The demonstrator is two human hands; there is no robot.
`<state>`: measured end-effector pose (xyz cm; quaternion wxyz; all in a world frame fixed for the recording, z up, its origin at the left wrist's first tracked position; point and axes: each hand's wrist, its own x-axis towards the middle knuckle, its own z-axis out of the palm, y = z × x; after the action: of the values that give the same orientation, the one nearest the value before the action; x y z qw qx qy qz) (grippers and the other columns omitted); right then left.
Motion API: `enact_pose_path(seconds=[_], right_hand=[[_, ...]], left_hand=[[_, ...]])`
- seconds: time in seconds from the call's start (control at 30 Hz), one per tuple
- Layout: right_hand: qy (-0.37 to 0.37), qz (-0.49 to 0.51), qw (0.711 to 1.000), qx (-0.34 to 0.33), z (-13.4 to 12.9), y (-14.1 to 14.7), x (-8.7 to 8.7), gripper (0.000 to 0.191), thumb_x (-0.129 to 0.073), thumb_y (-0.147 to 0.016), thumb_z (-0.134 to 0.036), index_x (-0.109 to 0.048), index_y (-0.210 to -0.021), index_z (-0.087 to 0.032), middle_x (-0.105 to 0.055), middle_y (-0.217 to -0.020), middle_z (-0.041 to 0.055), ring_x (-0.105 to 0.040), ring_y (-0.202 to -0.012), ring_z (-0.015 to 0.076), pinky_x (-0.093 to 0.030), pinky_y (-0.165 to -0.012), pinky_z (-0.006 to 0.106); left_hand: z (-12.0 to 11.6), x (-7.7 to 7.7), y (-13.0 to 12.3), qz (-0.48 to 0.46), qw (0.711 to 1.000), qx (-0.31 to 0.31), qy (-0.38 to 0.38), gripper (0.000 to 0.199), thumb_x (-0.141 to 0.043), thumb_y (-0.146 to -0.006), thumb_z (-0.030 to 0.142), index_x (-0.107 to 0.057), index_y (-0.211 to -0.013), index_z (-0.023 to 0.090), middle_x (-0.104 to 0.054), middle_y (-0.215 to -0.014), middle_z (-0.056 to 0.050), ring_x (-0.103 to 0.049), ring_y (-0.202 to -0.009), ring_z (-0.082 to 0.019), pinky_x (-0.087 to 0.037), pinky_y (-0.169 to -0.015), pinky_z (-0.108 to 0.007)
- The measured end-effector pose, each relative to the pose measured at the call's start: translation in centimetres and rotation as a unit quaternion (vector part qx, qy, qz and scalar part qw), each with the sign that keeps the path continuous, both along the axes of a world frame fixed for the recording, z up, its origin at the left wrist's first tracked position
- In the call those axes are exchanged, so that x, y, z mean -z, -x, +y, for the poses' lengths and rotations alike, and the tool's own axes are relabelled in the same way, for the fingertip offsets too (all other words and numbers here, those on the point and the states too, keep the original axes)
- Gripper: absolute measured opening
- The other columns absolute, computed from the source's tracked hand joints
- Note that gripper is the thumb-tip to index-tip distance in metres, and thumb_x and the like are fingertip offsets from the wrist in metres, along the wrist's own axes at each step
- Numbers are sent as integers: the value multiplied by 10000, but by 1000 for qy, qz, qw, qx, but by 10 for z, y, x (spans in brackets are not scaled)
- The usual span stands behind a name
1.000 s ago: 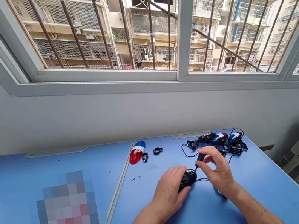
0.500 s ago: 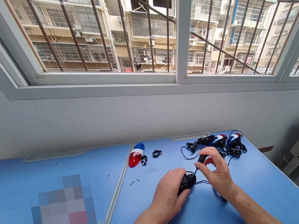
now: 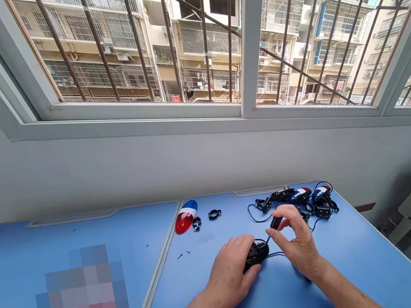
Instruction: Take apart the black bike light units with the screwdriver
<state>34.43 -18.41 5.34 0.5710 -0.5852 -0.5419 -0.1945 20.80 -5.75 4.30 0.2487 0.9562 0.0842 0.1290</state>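
Note:
My left hand (image 3: 234,267) is wrapped round a black oval device (image 3: 258,252) on the blue table, its fingers over the top and the thumb at the near side. To its right, my right hand (image 3: 298,243) pinches a small black part (image 3: 276,222) between thumb and fingers, raised above the table. A thin black cable (image 3: 276,254) runs from the device toward the right hand. A red, white and blue oval shell (image 3: 186,217) lies at the back left, beside a small black ring clamp (image 3: 196,223). Another black clamp (image 3: 214,214) lies to the right.
Several black devices with cables (image 3: 321,200) are heaped at the back right of the table (image 3: 364,253). Two small screws (image 3: 183,254) lie left of my left hand. A blurred patch (image 3: 83,306) covers part of the left table. A barred window stands behind.
The view has shifted slightly. Both hands keep nearly the same pose, with the left on the black device and the right pinching the small part.

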Motion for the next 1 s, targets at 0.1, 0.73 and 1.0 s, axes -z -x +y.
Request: enact_pose_path(seconds=[0.1,0.73,1.0], right_hand=[[-1,18,1000,7,0,0,0,252,-615,-853,-132,-571,-1064,-262,-599,-935,25,-581,-753,134,-534,-570,233],[-1,12,1000,-13,1,0,1,286,-611,-856,-149,-571,-1110,-273,-621,-960,33,-595,-792,146,-529,-553,223],[54,11,996,-68,-4,-2,4,343,-529,-905,-110,-552,-1200,-283,-691,-1032,44,-648,-913,163,-554,-653,244]], left_hand=[[0,-1,0,4,1000,-4,6,268,-580,-753,129,-538,-1005,212,-652,-1042,-50,-571,-920,-259,-448,-791,-367],[2,3,0,-13,1000,-3,3,273,-581,-752,141,-531,-1009,219,-653,-1062,-54,-581,-943,-265,-452,-792,-359],[1,5,1,-20,1000,0,9,293,-577,-739,132,-531,-1016,217,-656,-1056,-54,-583,-931,-266,-453,-785,-362]])
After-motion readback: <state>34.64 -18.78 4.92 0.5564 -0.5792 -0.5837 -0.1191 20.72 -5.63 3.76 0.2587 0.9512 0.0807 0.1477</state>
